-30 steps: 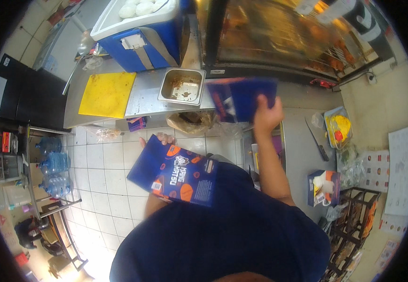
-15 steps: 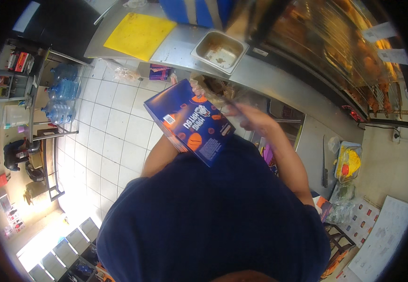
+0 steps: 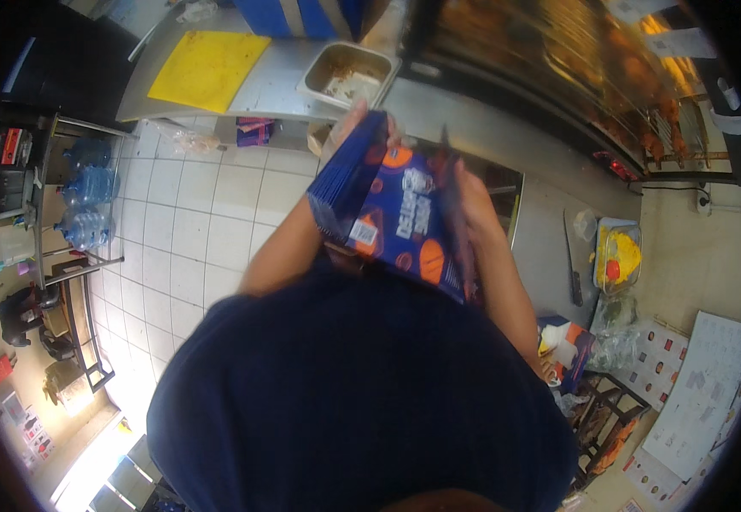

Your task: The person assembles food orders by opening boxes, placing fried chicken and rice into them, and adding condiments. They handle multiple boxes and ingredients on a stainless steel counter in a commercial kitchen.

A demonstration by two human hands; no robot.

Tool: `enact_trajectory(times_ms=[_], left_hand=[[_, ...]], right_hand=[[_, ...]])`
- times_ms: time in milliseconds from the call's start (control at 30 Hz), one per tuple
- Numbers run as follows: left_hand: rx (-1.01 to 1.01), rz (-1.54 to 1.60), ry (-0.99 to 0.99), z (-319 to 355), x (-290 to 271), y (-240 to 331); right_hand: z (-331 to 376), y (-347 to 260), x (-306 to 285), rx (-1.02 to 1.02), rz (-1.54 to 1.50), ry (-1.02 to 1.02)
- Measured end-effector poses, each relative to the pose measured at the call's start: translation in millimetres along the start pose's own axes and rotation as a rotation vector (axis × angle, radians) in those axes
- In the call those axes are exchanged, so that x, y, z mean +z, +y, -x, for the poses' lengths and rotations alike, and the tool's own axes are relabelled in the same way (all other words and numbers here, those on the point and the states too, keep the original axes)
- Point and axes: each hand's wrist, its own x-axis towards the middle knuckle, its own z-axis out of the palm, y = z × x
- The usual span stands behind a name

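Note:
A stack of flat, folded blue cartons [image 3: 349, 183], printed with orange shapes and a barcode, stands tilted in front of my chest. My left hand [image 3: 355, 132], in a clear plastic glove, grips its far upper end with the fingers over the top. The front carton [image 3: 409, 218] leans away from the stack's layered edges. On the right side, my right hand [image 3: 475, 205] is closed around a dark, motion-blurred flat carton [image 3: 456, 226]. Its fingertips are partly hidden behind that piece.
Ahead is a steel counter with a yellow board [image 3: 208, 70] and a soiled metal pan [image 3: 349, 75]. A glass cabinet of roasting meat [image 3: 558, 77] stands right. A long knife [image 3: 573, 260] lies near a tray of yellow food [image 3: 618, 260]. Water bottles [image 3: 89, 188] stand left.
The stack has turned so its layered edges show, and the front carton has parted from the rest. My right hand now grips a flat piece at the right. The view has shifted slightly.

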Motion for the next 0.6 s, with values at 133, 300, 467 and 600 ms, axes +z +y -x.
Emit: enact_trajectory(times_ms=[133,300,467,600], left_hand=[[0.035,0.386,0.102,-3.3,42.4,13.5],[-0.121,0.078,0.395,9.9,36.2,13.1],[-0.072,-0.028,0.472,24.8,51.7,21.1],[-0.094,-0.101,0.429,30.1,45.7,10.1]], right_hand=[[1.4,42.9,-13.6,0.15,-0.39,0.011],[-20.7,94.3,22.7,0.115,-0.384,0.108],[-19.6,62.5,48.8,-0.017,-0.358,0.128],[-86.6,74.8,27.8,-0.438,-0.621,-0.489]])
